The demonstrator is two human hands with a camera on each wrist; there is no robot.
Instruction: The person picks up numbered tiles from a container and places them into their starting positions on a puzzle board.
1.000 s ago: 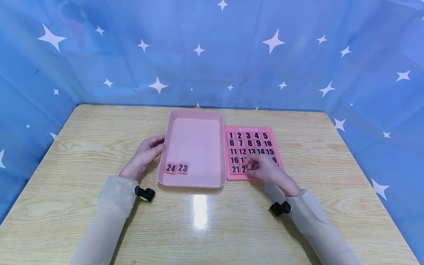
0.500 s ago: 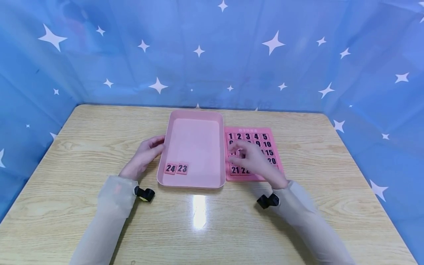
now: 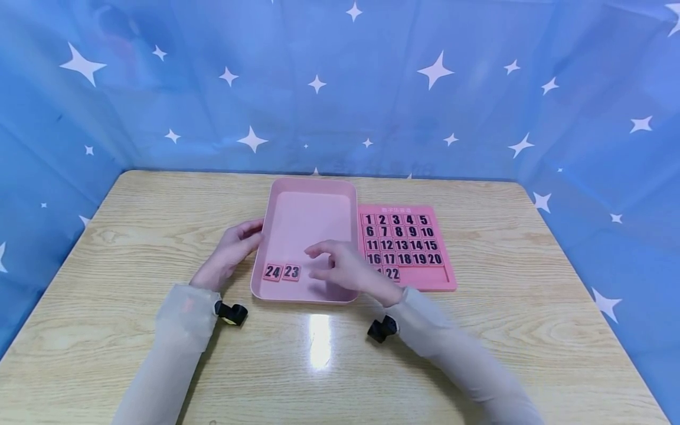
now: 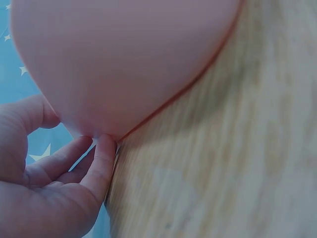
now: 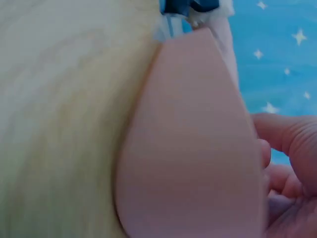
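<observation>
A pink tray lies on the table, with number tiles 24 and 23 side by side near its front left corner. My left hand rests its fingertips against the tray's outer left wall. Over the tray's right half, my right hand reaches leftward, thumb and forefinger spread with nothing between them, a short way from tile 23. Beside the tray on the right is a pink number puzzle board, filled in rows down to tile 22; its bottom row is bare right of that tile. My right hand partly hides tile 21.
The wooden table runs back to a blue curtain with white stars. The tray's raised rim stands right up against the board's left edge. Black cameras are strapped at both wrists.
My right hand has lifted from around tile 22 on the board and moved left across the tray's rim, its fingers spreading. My left hand has stayed at the tray's wall.
</observation>
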